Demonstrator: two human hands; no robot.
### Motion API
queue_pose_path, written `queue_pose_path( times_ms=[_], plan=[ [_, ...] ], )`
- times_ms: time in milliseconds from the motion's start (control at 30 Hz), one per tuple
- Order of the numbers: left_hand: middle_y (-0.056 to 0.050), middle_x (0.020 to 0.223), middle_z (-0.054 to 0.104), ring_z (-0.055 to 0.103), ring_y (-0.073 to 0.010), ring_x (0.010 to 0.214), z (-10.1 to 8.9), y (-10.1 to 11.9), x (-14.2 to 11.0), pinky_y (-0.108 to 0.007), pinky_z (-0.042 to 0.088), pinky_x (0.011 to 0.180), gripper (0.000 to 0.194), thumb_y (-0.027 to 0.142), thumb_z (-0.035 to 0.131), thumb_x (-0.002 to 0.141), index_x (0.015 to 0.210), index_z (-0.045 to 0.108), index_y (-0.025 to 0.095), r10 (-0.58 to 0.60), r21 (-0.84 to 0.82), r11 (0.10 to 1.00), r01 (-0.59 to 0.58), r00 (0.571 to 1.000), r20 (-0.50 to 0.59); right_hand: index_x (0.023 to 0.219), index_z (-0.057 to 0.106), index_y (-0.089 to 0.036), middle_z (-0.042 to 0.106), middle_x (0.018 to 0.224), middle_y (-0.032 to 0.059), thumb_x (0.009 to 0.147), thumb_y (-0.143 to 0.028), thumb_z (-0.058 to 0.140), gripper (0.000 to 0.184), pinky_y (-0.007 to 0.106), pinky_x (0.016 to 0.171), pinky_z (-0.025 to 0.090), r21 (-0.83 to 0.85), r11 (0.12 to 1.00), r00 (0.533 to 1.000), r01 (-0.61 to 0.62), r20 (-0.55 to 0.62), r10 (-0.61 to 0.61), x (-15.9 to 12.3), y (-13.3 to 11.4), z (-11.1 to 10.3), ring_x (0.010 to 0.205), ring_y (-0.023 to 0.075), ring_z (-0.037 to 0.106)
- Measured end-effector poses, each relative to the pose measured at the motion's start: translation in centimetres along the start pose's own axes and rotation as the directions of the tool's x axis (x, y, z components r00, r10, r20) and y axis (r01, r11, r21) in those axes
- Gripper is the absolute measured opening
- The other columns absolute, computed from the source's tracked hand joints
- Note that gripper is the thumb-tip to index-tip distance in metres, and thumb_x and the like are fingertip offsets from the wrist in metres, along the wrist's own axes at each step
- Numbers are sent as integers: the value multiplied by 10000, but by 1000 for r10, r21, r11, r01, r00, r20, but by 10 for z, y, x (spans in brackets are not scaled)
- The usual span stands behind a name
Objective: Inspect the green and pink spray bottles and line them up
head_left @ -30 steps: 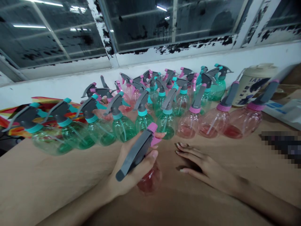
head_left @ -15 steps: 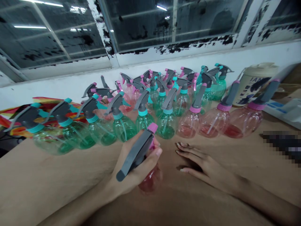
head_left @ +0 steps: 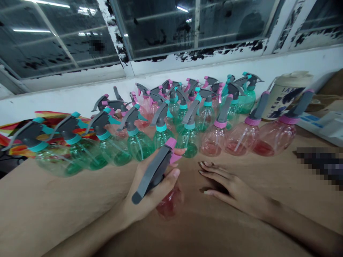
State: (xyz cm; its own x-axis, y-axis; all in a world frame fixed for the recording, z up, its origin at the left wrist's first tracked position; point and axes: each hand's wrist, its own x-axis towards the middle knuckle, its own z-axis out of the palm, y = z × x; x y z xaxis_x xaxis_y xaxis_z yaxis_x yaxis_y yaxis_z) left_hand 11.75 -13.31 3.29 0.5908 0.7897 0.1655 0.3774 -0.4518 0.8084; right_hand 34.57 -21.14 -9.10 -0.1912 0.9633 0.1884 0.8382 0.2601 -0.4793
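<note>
My left hand (head_left: 146,192) is wrapped round the neck of a pink spray bottle (head_left: 171,203) with a grey and pink trigger head. Its index finger reaches out past the pink trigger, and the thumb lies along the near side. Red liquid shows in the bottle's lower part, while its neck is hidden by the fingers. My right hand (head_left: 230,189) rests on the wooden table (head_left: 214,228) to the right, fingers stretched out and holding nothing. Beyond both hands stands a row of green spray bottles (head_left: 139,146) and pink spray bottles (head_left: 241,137).
More spray bottles (head_left: 182,110) crowd behind the front row, against the white wall (head_left: 53,94). A cream tumbler (head_left: 286,96) stands at the back right, near a white object (head_left: 327,121). Colourful wrapping (head_left: 61,117) lies at the left. A blurred dark item (head_left: 321,164) is at the right edge.
My left index finger pulled in on the pink trigger half a second ago and is now stretched out again. The right hand has stayed in place. The view has shifted very slightly.
</note>
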Motion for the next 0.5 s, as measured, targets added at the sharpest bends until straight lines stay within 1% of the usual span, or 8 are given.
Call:
queue_pose_path(
  times_ms=[67,167,333,433,500],
  plan=[
    [33,550,608,568,-153,488,1,1,-1,-266,495,544,372,320,528,788,1151,562,251,5,16,1000,-5,1000,4,1338,414,-276,407,1414,21,866,-474,480,516,435,1066,317,6,1000,1000,6,-4,-6,0,1,0,1303,216,338],
    [33,552,597,570,-156,510,2,2,-2,-263,490,556,330,327,525,788,1106,572,252,1,40,999,0,1000,-31,1338,413,-276,406,1414,20,866,-470,482,515,438,1068,313,6,1000,1000,19,-11,-19,0,2,2,1304,216,336],
    [46,502,540,510,-143,468,2,0,-1,-258,467,522,313,325,513,786,1081,568,237,29,22,999,-28,1000,-2,1336,417,-280,416,1408,18,860,-469,491,517,435,1063,323,1,1000,1000,19,-17,-19,0,4,2,1297,219,350],
    [36,537,557,513,-139,484,2,-2,0,-246,454,503,292,324,524,783,1057,574,235,35,22,999,-35,999,-17,1334,419,-281,421,1405,17,861,-468,491,513,439,1067,315,-6,1000,1000,18,-16,-18,0,3,2,1295,217,353],
    [31,565,578,535,-140,499,2,-4,1,-239,454,499,257,323,532,781,1019,577,235,40,4,999,-40,999,-8,1334,418,-272,412,1411,17,866,-469,482,512,432,1074,307,-17,1000,1000,17,-13,-17,0,2,2,1299,210,346]
  ],
)
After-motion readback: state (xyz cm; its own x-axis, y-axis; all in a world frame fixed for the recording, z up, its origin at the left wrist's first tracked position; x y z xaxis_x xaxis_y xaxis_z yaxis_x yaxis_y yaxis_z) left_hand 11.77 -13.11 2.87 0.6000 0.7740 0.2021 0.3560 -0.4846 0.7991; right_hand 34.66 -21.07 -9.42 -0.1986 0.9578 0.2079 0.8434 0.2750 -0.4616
